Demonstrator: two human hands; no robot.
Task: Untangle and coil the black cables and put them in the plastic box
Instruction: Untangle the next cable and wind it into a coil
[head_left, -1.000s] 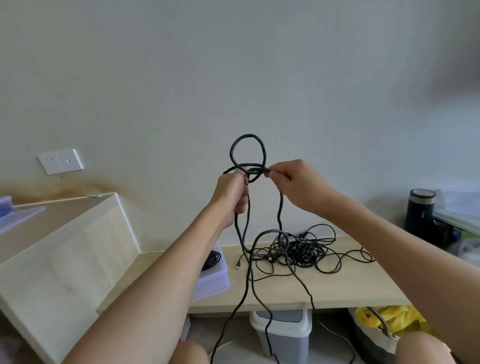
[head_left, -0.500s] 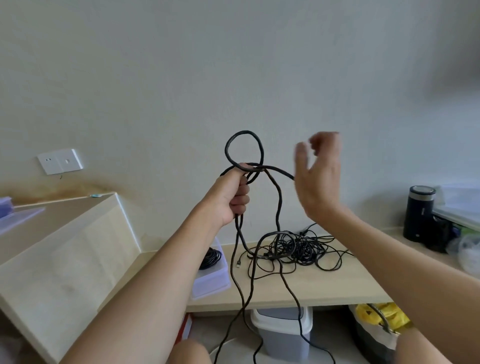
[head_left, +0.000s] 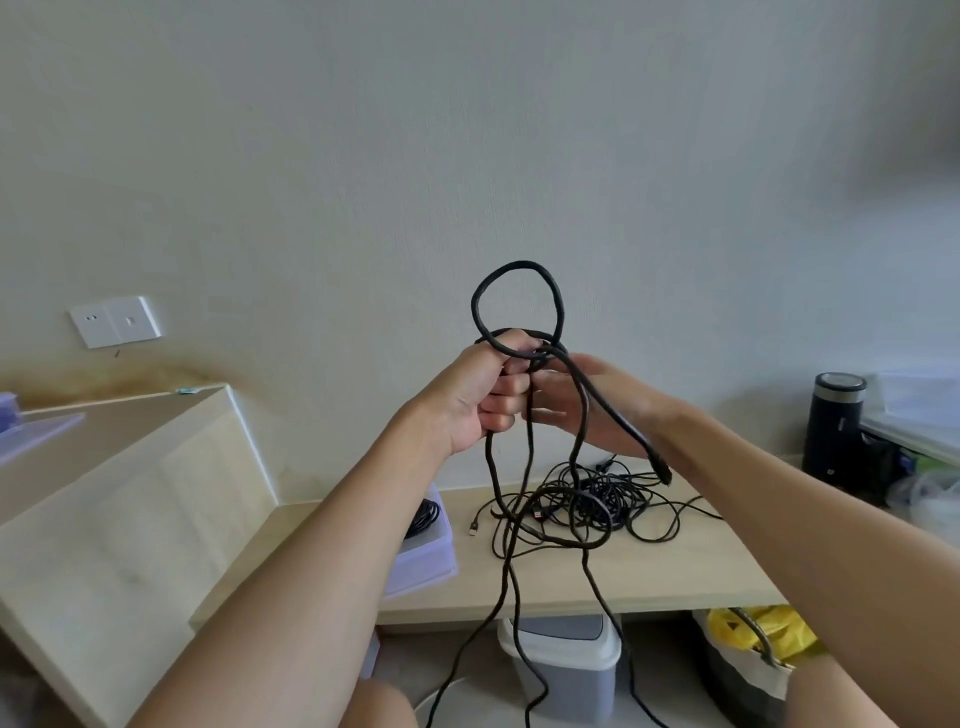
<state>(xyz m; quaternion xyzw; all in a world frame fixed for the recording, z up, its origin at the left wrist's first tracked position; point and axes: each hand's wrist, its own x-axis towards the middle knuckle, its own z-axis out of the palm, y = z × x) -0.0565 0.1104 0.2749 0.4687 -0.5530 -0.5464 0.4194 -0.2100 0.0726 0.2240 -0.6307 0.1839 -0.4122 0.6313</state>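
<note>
Head view: gripping raised cable loops (head_left: 515, 266) in left hand (head_left: 480, 400) to hold the coil's shape, reaching flat, empty right hand (head_left: 597, 413) under the draped strand (head_left: 621, 418), probably to gather more, leaving tangle (head_left: 602, 496) on surface (head_left: 675, 571) near box (head_left: 427, 555).

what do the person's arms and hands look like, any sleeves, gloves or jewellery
Left forearm and right forearm are bare to the frame edge, no sleeve in view. The left hand and right hand wear no gloves; no watch, bracelet or ring shows.
</note>
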